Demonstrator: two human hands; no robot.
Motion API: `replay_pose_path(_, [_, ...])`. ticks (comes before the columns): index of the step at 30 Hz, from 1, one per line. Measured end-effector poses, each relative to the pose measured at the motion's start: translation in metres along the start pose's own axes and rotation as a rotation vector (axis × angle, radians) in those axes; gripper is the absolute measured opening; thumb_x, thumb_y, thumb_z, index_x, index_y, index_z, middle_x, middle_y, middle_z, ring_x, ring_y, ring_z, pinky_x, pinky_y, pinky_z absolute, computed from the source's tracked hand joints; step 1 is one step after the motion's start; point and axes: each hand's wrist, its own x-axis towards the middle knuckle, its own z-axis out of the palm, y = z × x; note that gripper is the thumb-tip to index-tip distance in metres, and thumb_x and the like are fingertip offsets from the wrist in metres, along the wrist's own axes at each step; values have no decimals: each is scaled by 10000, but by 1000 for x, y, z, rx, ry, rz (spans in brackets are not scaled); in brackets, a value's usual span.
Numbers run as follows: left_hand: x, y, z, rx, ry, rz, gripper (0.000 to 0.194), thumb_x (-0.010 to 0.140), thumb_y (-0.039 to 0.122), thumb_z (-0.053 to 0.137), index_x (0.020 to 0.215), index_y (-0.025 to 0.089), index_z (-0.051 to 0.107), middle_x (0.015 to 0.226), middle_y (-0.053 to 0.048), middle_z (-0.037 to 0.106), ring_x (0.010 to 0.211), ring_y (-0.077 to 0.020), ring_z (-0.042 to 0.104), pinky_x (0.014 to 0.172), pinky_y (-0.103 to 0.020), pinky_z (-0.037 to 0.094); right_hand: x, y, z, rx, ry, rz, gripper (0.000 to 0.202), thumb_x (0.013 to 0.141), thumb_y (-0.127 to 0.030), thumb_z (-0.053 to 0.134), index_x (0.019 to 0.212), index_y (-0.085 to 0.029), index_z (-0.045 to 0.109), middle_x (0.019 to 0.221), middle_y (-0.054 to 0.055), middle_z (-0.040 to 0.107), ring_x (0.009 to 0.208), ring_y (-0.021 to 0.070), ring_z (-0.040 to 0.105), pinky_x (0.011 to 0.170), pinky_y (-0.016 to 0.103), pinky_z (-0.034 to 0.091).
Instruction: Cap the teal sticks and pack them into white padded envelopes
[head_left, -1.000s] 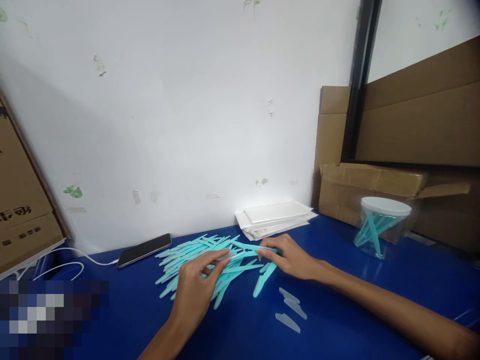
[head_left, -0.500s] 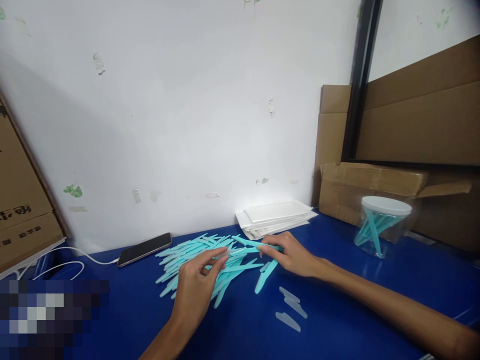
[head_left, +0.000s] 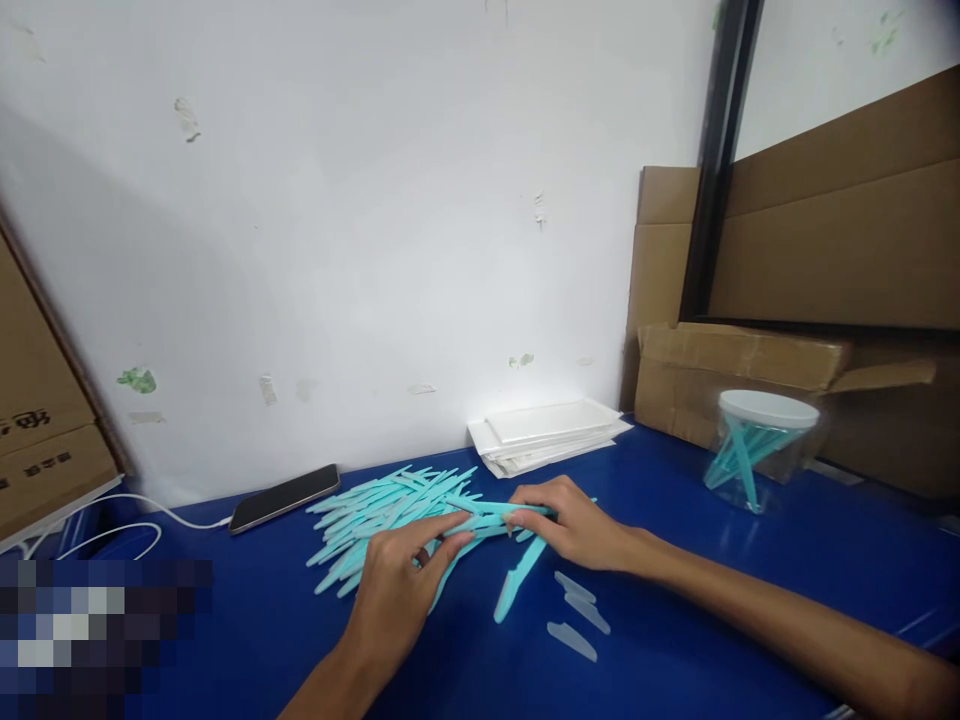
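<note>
My right hand (head_left: 574, 520) is closed around turquoise eyebrow razors; one razor (head_left: 491, 508) points left from its fingers. Another razor (head_left: 517, 585) slants down toward me below that hand. My left hand (head_left: 401, 570) pinches the left end of the held razor between thumb and fingers; whether a clear cap is also between them is hidden. Just behind the left hand lies a loose pile of the same razors (head_left: 382, 515). Several translucent blade caps (head_left: 572, 640) rest on the blue table below my right hand.
A lidded clear jar (head_left: 757, 450) with razors inside stands at the right, before a cardboard box (head_left: 735, 365). White flat packets (head_left: 547, 435) are stacked against the wall. At the left a phone (head_left: 285, 498) lies plugged into a white cable (head_left: 172, 510).
My hands have come together at the razor: the left fingertips now meet its end. The slanting razor under my right hand has shifted down and left.
</note>
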Motion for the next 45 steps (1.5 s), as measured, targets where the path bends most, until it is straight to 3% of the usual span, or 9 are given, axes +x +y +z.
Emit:
replay_pose_path(7, [-1, 0, 1, 107, -88, 51, 250, 957, 362, 562, 1117, 268, 729, 949, -18, 760, 612, -132, 616, 589, -272, 538, 2, 0, -4, -12, -14, -4, 390, 1017, -453, 450, 948, -189, 728, 758, 4, 679, 624, 126, 555, 600, 235, 379])
replay_pose_path(12, [3, -5, -3, 185, -53, 79, 255, 969, 359, 537, 1132, 267, 710, 925, -31, 742, 651, -151, 608, 690, -325, 542, 5, 4, -9, -31, 46, 1, 375, 1020, -444, 452, 917, -191, 708, 795, -5, 696, 677, 126, 592, 648, 226, 398])
replay_pose_path(16, [9, -16, -13, 257, -1, 60, 275, 971, 387, 522, 1132, 256, 703, 934, -39, 746, 665, -164, 621, 681, -321, 545, 7, 14, -14, -111, 133, 64, 443, 1020, -493, 417, 860, -181, 687, 729, -1, 661, 617, 129, 540, 603, 242, 366])
replay_pose_path(25, [19, -36, -33, 646, -1, 108, 356, 999, 337, 404, 1121, 207, 712, 907, -78, 735, 812, -225, 662, 569, -284, 491, 7, 22, -20, -189, 214, 132, 461, 1015, -500, 415, 883, -184, 723, 705, 2, 673, 573, 130, 512, 563, 257, 315])
replay_pose_path(31, [21, -43, -36, 783, -147, 53, 330, 970, 269, 436, 1046, 164, 739, 964, -114, 741, 991, -312, 621, 820, -450, 508, 6, 19, -19, -185, 143, 123, 426, 1022, -475, 413, 912, -206, 724, 770, 5, 711, 622, 143, 580, 600, 248, 349])
replay_pose_path(34, [19, -44, -34, 790, -146, 38, 312, 957, 285, 472, 1045, 141, 735, 1015, -134, 723, 1027, -331, 595, 853, -485, 498, 6, 18, -18, -203, 134, 123, 420, 1022, -470, 411, 905, -209, 718, 767, 8, 708, 623, 147, 582, 600, 249, 348])
replay_pose_path(39, [12, -23, -23, 641, -104, 228, 267, 955, 226, 476, 1058, 131, 703, 1068, -148, 663, 1044, -317, 543, 862, -486, 488, 7, 20, -19, -230, 178, 164, 456, 1026, -492, 383, 914, -203, 717, 734, 15, 693, 599, 153, 554, 593, 262, 332])
replay_pose_path(42, [1, 5, -8, 404, -248, 358, 227, 955, 160, 464, 1033, 171, 677, 1037, -110, 640, 1019, -264, 534, 834, -409, 502, 8, 23, -19, -275, 223, 193, 441, 1024, -487, 391, 902, -208, 710, 697, 3, 667, 588, 151, 530, 591, 262, 314])
replay_pose_path(45, [-15, 29, 10, 265, -433, 458, 311, 933, 124, 493, 1207, 212, 609, 1119, -94, 610, 1046, -241, 538, 855, -383, 517, 9, 27, -18, -331, 238, 219, 431, 1023, -487, 394, 896, -212, 700, 668, 0, 650, 591, 158, 538, 595, 263, 307])
